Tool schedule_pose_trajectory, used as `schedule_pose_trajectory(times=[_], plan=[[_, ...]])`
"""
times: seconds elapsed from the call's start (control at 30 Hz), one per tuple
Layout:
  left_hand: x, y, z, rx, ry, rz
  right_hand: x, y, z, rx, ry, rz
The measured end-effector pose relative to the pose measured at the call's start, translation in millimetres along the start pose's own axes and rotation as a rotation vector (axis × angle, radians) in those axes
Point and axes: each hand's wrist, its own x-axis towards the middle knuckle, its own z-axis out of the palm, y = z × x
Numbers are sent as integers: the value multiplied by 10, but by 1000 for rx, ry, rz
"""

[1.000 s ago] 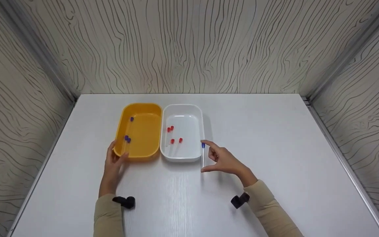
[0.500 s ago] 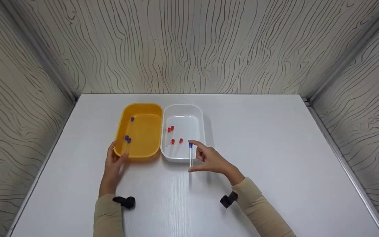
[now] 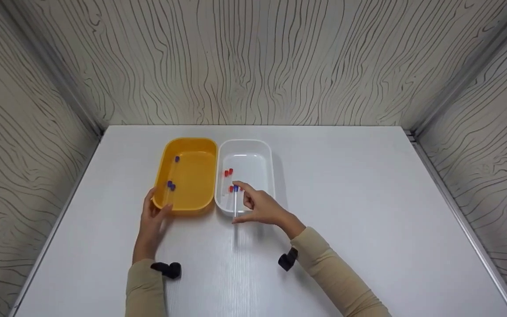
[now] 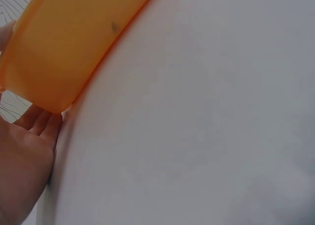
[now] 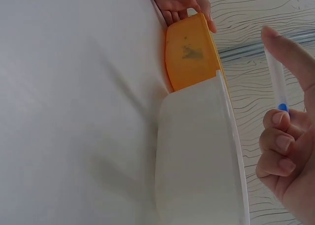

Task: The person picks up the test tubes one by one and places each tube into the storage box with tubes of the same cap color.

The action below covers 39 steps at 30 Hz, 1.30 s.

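Observation:
My right hand (image 3: 264, 209) holds a clear test tube (image 3: 235, 203) with a blue cap between thumb and index finger, one at each end. It is over the near part of the white tray (image 3: 255, 165). In the right wrist view the tube (image 5: 276, 77) spans from thumb to index finger, above the tray's rim; the other fingers are curled in. My left hand (image 3: 150, 222) grips the near left corner of the yellow tray (image 3: 196, 180). From the left wrist, its fingers show against the outer wall of the yellow tray (image 4: 64, 52).
Several red-capped tubes (image 3: 226, 173) lie in the white tray, some partly hidden behind the right hand's tube. Blue-capped tubes (image 3: 177, 159) lie along the yellow tray's left side. Both trays stand side by side on the white table (image 3: 346, 176), with patterned walls (image 3: 253, 61) around.
My right hand has moved left with the blue-capped test tube, from beside the white tray's right edge to over its near middle. The left hand and both trays stay put.

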Motion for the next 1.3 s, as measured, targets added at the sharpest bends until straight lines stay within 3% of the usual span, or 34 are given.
schedule_pose_trajectory(times=[0.3, 0.8, 1.3], plan=[[21, -10, -9, 46, 13, 57, 234, -74, 106, 22, 19, 42], [20, -14, -34, 29, 5, 53, 587, -108, 262, -5, -13, 164], [17, -13, -8, 25, -2, 62, 751, -58, 375, -87, -62, 293]])
